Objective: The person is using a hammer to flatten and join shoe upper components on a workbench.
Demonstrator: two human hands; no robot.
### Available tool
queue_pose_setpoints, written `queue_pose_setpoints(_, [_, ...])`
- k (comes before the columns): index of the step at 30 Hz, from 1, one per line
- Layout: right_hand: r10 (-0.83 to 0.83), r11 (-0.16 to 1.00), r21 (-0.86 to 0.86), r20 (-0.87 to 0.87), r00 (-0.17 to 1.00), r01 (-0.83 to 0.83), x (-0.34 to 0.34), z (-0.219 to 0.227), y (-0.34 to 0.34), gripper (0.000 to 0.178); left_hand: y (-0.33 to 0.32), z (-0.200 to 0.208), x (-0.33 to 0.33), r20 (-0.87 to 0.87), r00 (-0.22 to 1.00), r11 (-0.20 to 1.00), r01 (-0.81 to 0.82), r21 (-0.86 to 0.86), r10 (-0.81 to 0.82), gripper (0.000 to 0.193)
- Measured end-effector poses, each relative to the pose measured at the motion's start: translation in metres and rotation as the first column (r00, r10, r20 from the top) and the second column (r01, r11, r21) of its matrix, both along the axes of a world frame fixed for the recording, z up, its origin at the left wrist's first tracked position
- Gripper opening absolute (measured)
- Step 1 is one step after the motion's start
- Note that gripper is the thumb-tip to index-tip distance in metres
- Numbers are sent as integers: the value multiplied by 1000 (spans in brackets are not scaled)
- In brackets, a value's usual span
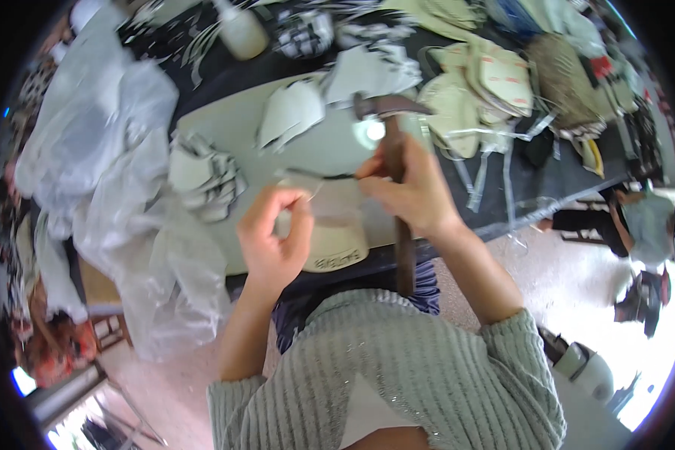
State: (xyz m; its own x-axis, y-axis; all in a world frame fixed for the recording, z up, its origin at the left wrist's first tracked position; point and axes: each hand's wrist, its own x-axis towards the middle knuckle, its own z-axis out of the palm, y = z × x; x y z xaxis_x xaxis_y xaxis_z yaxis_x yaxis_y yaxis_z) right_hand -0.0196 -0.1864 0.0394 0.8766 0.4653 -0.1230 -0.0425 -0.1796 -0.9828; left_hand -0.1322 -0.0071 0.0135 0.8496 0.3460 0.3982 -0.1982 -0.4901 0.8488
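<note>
My right hand [421,187] is wrapped round the wooden handle of a claw hammer [405,259], its dark metal head pointing away from me. The thumb and forefinger of that hand also reach the end of a thin dark strip [319,174]. My left hand [274,236] is closed in a pinch; something thin and pale shows at its fingertips, too blurred to name. Between and below the hands lies a cream, rounded, sole-shaped piece [334,251] with dark lettering, on a pale grey board [236,116].
White cut pieces with dark edges [202,176] lie on the board's left, more [292,112] at its far side. Cream shaped pieces [495,82] with hanging strips are piled at right. Crumpled clear plastic [120,187] covers the left. A white bottle [241,34] stands far back. People [645,225] sit at right.
</note>
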Motion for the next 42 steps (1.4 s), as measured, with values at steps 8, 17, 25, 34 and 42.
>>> queue_pose_setpoints(8, [52, 954, -298, 207, 977, 12, 22, -28, -3, 35, -17, -28, 18, -139, 990, 998, -1, -55, -6, 4])
queue_pose_setpoints(17, [371, 749, -639, 623, 688, 175, 56, -36, 1, 23, -26, -24, 12, -40, 999, 965, -4, 264, 15, 3])
queue_pose_setpoints(25, [172, 927, -372, 513, 841, 38, 22, -9, -3, 21, -22, -33, 11, 48, 999, 978, 3, 207, -13, 8])
queue_pose_setpoints(34, [344, 869, -282, -249, 905, -407, 14, -31, 6, 34, -29, -30, 8, 97, 977, 843, 109, 527, -188, 14])
queue_pose_setpoints(42, [388, 833, -332, -222, 894, -444, 29, -28, 2, 22, 7, -24, 8, -251, 928, 698, 373, 612, -277, 42])
